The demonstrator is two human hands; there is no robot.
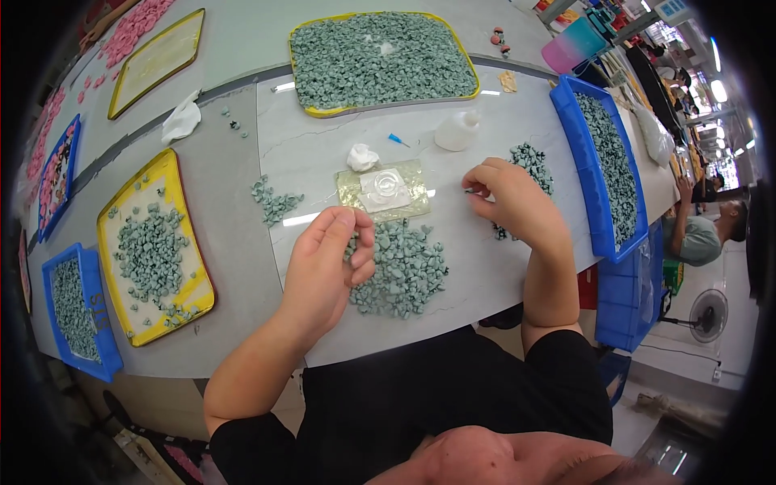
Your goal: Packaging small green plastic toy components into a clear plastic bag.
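My left hand (325, 255) is closed, thumb against the forefinger, just left of a loose pile of small grey-green pieces (400, 271). Whatever it may hold is too small to make out. To the right, my right hand (513, 198) pinches a small dark green piece (470, 191) between thumb and fingers. It hovers beside another pile of green pieces (533, 166). Between the hands lies a yellowish flat pad (349, 190) bearing a clear round dish (390, 187). A crumpled white wad (363, 157) touches the pad's far edge.
Beyond the pad are a blue dispensing needle (398, 140) and a white squeeze bottle (457, 132). A yellow-rimmed tray (477, 90) full of green pieces stands farther back. Another yellow tray (208, 283) is at left. A blue bin (602, 242) flanks my right side.
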